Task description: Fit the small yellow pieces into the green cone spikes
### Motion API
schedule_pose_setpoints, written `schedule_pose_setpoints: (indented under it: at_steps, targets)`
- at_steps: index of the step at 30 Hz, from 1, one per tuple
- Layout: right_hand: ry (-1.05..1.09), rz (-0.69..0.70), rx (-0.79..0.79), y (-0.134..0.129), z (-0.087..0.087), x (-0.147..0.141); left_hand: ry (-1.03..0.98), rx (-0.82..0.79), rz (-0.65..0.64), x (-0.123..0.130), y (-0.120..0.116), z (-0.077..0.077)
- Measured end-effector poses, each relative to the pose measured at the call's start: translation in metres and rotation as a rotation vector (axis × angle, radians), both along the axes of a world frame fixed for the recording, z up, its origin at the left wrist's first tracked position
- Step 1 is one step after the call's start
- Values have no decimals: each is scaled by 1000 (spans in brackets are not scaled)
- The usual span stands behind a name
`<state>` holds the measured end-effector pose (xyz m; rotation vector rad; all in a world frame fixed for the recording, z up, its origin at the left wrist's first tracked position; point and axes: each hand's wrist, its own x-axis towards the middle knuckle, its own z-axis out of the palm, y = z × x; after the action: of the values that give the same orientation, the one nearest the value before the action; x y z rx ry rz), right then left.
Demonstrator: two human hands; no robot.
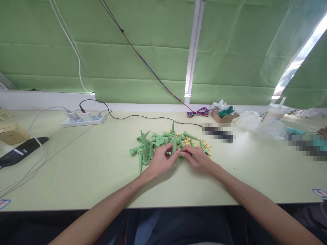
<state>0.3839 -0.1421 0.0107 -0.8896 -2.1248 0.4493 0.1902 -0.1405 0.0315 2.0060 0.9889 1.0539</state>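
My left hand [162,159] is closed around a green plastic cone spike [174,145], which points upward between thumb and fingers. Close beside it, my right hand [198,159] pinches a small yellow piece [181,153] against the lower part of that spike; the fingertips hide most of the piece. Behind and left of my hands lies a pile of similar green cone spikes [145,149], some standing on their wide ends and others on their sides. Many small yellow pieces [205,145] are scattered at the pile's right side.
A white power strip [84,119] with plugs and cables sits at the back left. At the back right are a small cardboard box [224,117], clear plastic bags [270,128] and a cup [277,110]. Another person's hand [322,132] shows at the right edge.
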Motion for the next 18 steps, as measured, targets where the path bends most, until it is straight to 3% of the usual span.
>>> schedule_pose_setpoints:
  at_steps: [18]
  targets:
    - [12,-24,-43,-1,-1,1,-96,-118,-23,0,1,-1]
